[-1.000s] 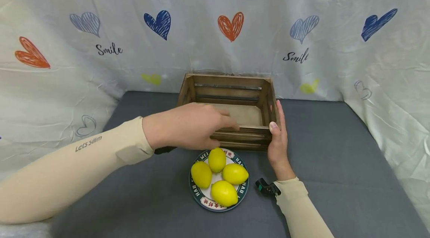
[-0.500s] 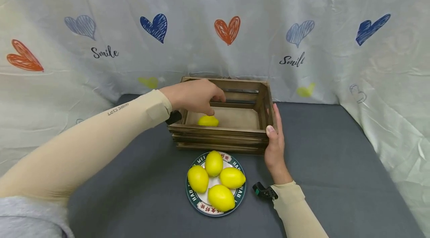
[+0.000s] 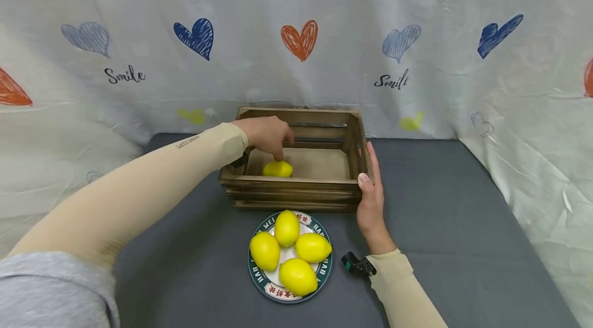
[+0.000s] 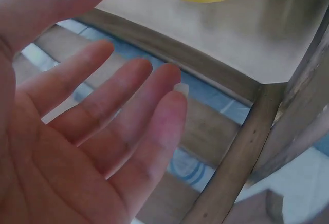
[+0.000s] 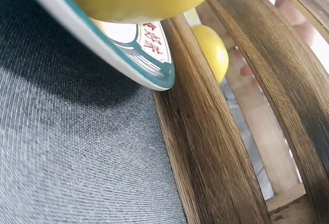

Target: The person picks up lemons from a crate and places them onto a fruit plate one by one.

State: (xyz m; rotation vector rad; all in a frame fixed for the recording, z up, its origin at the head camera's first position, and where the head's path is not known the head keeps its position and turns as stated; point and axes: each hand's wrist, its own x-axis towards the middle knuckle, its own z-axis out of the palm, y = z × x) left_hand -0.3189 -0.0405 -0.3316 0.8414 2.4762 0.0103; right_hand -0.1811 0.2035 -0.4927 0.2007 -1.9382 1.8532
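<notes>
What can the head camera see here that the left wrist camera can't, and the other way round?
Only the head view shows the plate with four lemons, the right hand resting flat against the crate's right end, and the heart-print cloth. Only the left wrist view shows the left hand with its palm open and fingers spread, holding nothing. Both show the wooden crate and the single lemon inside it.
</notes>
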